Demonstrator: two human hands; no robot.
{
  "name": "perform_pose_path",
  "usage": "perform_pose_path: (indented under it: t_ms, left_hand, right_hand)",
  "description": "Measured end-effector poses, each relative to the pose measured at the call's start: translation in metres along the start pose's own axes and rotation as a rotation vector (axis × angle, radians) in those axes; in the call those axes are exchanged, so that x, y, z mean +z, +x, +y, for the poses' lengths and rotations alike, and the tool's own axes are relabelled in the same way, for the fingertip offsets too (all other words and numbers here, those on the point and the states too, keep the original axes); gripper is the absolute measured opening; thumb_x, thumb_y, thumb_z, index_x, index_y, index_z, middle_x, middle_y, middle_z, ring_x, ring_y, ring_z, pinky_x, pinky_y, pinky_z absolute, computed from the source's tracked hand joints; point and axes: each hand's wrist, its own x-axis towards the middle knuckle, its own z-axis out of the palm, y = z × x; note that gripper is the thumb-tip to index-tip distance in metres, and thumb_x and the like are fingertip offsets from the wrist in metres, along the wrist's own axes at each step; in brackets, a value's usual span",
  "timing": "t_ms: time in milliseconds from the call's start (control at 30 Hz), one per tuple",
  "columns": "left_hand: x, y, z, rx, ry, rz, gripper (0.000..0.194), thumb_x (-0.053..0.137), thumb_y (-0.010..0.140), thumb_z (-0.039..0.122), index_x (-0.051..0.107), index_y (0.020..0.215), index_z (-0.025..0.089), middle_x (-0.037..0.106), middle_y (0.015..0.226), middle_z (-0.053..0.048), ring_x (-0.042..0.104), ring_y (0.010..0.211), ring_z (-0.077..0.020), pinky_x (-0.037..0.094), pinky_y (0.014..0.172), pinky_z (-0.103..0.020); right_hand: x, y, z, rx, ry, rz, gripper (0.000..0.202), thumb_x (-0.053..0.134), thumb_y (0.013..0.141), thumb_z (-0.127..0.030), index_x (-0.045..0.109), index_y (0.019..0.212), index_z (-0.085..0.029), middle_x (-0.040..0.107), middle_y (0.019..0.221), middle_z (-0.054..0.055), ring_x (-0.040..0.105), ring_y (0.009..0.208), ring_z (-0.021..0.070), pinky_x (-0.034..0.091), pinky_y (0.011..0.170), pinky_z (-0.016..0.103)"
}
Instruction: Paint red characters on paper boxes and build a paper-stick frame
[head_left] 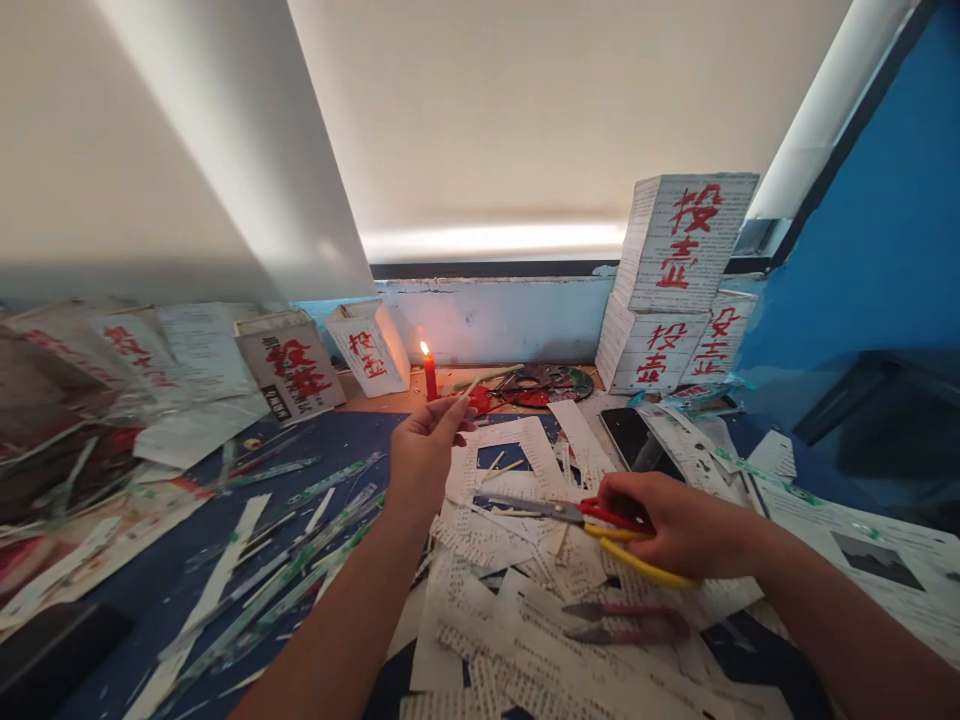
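Observation:
My left hand (pixel 433 440) is closed in a pinch on a thin pale stick (pixel 471 387), held up just right of a lit red candle (pixel 430 375). In my right hand (pixel 664 515) are scissors (pixel 615 513) with red and yellow handles. Their blades (pixel 536 507) point left over printed paper scraps and look nearly closed. Below them lies a pair of small snips (pixel 626 622) with reddish handles, on strips of printed paper (pixel 517 640). A sheet with a cut-out window (pixel 529 430) lies beyond the blades, with short pale sticks (pixel 504 467) on it.
Paper boxes (pixel 679 245) with red characters are stacked at the back right; more boxes (pixel 289 365) stand at the back left. A phone (pixel 636 438) lies right of centre. Plastic strips (pixel 300 540) litter the blue table surface (pixel 217 540). A dark palette (pixel 559 385) sits near the wall.

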Motion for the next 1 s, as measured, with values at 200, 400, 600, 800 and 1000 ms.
perform_pose_path:
  t_ms: [200,400,600,800,1000]
  left_hand:
    - [0.009,-0.012,0.0,-0.017,-0.03,-0.059,0.021,0.081,0.074,0.031,0.073,0.083,0.014,0.074,0.076,-0.006,0.062,0.06,-0.011,0.045,0.052,-0.021]
    - [0.023,-0.035,0.002,0.013,0.004,-0.207,0.014,0.077,0.08,0.028,0.073,0.085,0.016,0.075,0.076,-0.005,0.063,0.059,-0.0098,0.047,0.057,-0.021]
    - [0.024,-0.035,-0.001,0.009,-0.01,-0.188,0.014,0.077,0.08,0.026,0.072,0.085,0.014,0.075,0.074,-0.004,0.063,0.059,-0.0091,0.048,0.058,-0.019]
    - [0.025,-0.036,0.0,0.035,-0.029,-0.105,0.015,0.077,0.079,0.027,0.071,0.085,0.015,0.076,0.077,-0.004,0.065,0.062,-0.0113,0.05,0.059,-0.022]
    - [0.026,-0.04,0.002,0.027,0.031,-0.179,0.016,0.076,0.081,0.029,0.073,0.087,0.015,0.077,0.077,-0.005,0.065,0.062,-0.0118,0.052,0.061,-0.023]
  right_hand:
    - [0.007,0.008,-0.002,-0.069,0.673,0.07,0.034,0.063,0.09,-0.05,0.044,0.097,-0.022,0.045,0.08,-0.004,0.044,0.066,0.0115,0.04,0.061,0.026]
    - [0.023,0.007,-0.019,-0.049,0.402,0.097,0.044,0.052,0.093,-0.064,0.047,0.105,-0.022,0.053,0.098,0.002,0.048,0.085,0.0174,0.042,0.077,0.032]
    - [0.032,0.011,-0.027,0.0,0.326,0.08,0.047,0.049,0.092,-0.068,0.046,0.102,-0.023,0.057,0.097,0.002,0.051,0.086,0.0191,0.044,0.079,0.034]
    - [0.031,0.013,-0.026,0.018,0.304,0.148,0.047,0.04,0.095,-0.069,0.045,0.099,-0.022,0.057,0.096,0.004,0.053,0.087,0.02,0.044,0.082,0.036]
    - [0.032,0.015,-0.025,0.01,0.323,0.15,0.047,0.041,0.094,-0.07,0.045,0.093,-0.023,0.053,0.088,0.0,0.049,0.08,0.0175,0.043,0.077,0.033]
